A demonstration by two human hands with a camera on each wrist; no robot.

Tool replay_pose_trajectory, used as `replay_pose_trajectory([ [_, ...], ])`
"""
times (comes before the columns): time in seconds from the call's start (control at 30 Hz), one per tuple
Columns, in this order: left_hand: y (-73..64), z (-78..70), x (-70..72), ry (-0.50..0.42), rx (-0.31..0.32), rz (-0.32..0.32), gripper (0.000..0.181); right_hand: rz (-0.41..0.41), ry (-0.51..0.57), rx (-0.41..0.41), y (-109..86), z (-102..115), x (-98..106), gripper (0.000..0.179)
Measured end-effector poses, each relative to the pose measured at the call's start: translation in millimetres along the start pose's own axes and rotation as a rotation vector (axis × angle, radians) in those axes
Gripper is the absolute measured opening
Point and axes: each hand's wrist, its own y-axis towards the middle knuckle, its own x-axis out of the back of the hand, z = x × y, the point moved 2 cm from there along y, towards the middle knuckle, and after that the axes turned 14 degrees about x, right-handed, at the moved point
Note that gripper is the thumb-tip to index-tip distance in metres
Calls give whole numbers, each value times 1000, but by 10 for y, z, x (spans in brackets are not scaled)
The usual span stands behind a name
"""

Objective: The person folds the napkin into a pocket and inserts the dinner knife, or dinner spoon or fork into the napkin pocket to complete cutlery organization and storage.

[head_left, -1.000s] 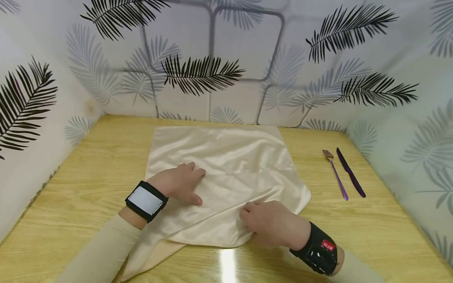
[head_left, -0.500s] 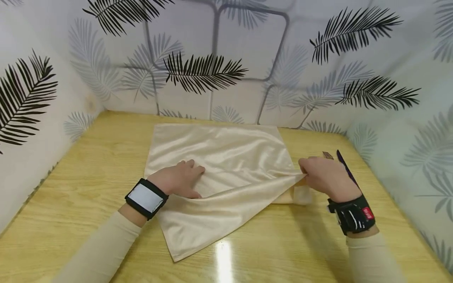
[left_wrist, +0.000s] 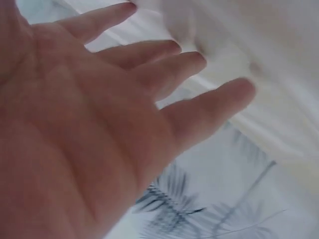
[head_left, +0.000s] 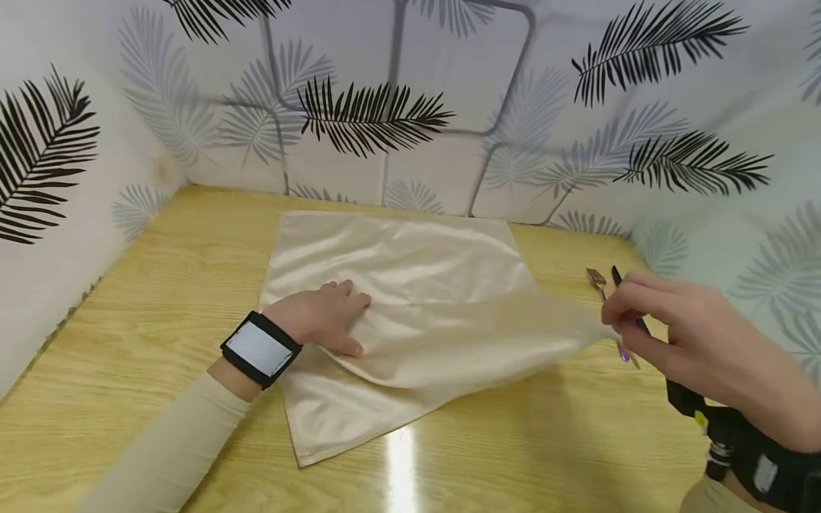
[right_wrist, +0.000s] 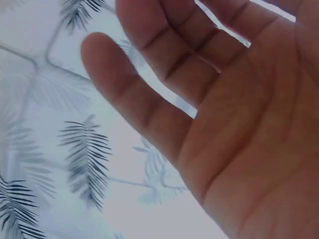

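Observation:
A cream satin cloth [head_left: 398, 263] lies on the wooden table, its far part spread with soft wrinkles. My left hand [head_left: 321, 315] rests on the cloth's left side with fingers spread; the left wrist view shows its open palm [left_wrist: 99, 124] and extended fingers. On the right, my right hand [head_left: 693, 335] pinches the cloth's near right corner, which is lifted and blurred. The right wrist view shows that hand's palm [right_wrist: 259, 129] and bent fingers, but not the cloth. One near corner of the cloth lies flat toward the front left.
A fork [head_left: 596, 276] and a dark knife [head_left: 617, 276] lie to the right of the cloth, partly behind the right hand. A leaf-patterned curtain [head_left: 385, 171] surrounds the table [head_left: 160, 285] at the back and sides.
My right hand has taken the cloth's near right edge and drawn it rightward, unfolding it and raising the corner. The left hand has stayed in place on the cloth.

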Motion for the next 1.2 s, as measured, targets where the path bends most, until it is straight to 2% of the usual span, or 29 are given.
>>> replay_pose_trajectory([
  [0.1, -172, -105, 18, 30, -48, -72, 67, 83, 22, -28, -67, 20, -141, 9],
  [0.2, -485, -270, 8, 55, -160, -192, 57, 263, 123, -117, -200, -21, -454, 33],
  [0.27, -715, -353, -32, 69, -243, -273, 45, 362, 210, -187, -307, -43, -687, 24],
  [0.37, -975, -381, -141, 92, -327, -331, 26, 479, 276, -249, -471, -57, -972, 19],
  [0.47, -1108, -317, -275, 89, -344, -357, 19, 515, 277, -275, -592, -66, -1134, 20],
  [0.6, -1144, -198, -405, 63, -353, -410, 22, 473, 245, -270, -679, -76, -1214, 26],
  [0.67, -1139, -150, -454, 53, -365, -403, 25, 467, 237, -257, -700, -71, -1232, 27],
  [0.77, -1146, -81, -517, 47, -364, -366, 31, 503, 259, -259, -728, -50, -1251, 26],
  [0.87, -1189, 14, -550, 19, -344, -298, 38, 545, 315, -285, -765, -21, -1247, 26],
  [1.07, -1278, 175, -508, -101, -284, -121, 38, 581, 416, -342, -796, -16, -1200, 30],
  [1.2, -1297, 217, -458, -135, -267, -62, 34, 652, 467, -382, -765, -18, -1168, 30],
])
